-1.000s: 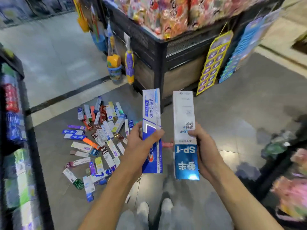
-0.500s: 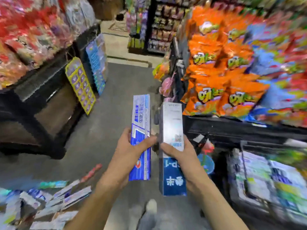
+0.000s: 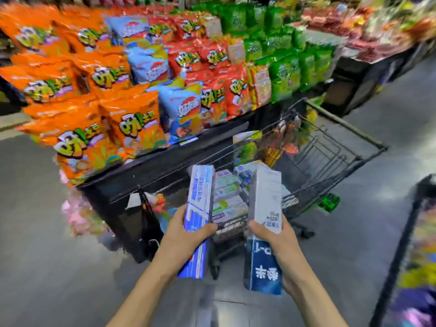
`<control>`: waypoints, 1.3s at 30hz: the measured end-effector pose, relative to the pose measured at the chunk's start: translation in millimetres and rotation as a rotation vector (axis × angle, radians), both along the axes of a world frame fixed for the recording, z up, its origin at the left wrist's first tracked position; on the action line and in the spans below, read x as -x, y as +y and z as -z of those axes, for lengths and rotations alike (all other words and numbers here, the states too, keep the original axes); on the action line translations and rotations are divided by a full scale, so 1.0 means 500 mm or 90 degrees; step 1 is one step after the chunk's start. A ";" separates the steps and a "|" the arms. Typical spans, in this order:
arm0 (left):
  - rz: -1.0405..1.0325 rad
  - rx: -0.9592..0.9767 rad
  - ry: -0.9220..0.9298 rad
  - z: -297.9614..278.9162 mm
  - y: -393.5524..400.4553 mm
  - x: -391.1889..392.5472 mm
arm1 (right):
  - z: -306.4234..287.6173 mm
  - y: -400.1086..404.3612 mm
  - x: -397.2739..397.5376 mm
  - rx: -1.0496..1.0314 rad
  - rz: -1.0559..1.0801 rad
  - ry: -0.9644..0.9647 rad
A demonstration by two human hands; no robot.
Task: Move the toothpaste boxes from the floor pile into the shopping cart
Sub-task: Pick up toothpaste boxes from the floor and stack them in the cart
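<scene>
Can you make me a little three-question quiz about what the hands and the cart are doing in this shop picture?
1. True or false: each hand holds one toothpaste box.
2. What stands right in front of the hands? A) a fridge B) a shopping cart C) a ladder
3. Fill in: the big bags on the shelf at the left are mostly ____ coloured.

Key:
1. True. The left hand grips the striped blue box, and the right hand grips the white and blue box.
2. B, the shopping cart, already holding boxes.
3. Orange, the snack bags.
</scene>
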State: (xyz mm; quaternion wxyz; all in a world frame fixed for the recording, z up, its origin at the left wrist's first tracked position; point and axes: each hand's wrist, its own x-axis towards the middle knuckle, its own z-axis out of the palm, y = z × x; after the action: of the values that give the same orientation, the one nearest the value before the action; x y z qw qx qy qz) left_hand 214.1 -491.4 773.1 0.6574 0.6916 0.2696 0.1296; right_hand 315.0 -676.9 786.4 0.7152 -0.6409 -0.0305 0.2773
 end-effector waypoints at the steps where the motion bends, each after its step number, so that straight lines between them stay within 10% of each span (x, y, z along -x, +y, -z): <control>1: 0.016 -0.021 0.011 0.007 -0.017 -0.038 | 0.007 -0.030 -0.033 0.008 0.018 0.007; 23: 0.309 -0.401 0.261 0.403 0.149 -0.662 | 0.213 -0.005 -0.673 0.215 -0.087 0.027; 39: 0.347 -0.738 0.449 0.762 0.197 -0.738 | 0.492 0.134 -0.894 0.311 -0.320 0.056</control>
State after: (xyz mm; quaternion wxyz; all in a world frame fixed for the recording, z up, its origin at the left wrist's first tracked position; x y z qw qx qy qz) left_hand 583.2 -392.7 392.1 0.0685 0.9717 0.1719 -0.1471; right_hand 761.9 -610.0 540.2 0.4509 -0.7528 -0.0896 0.4711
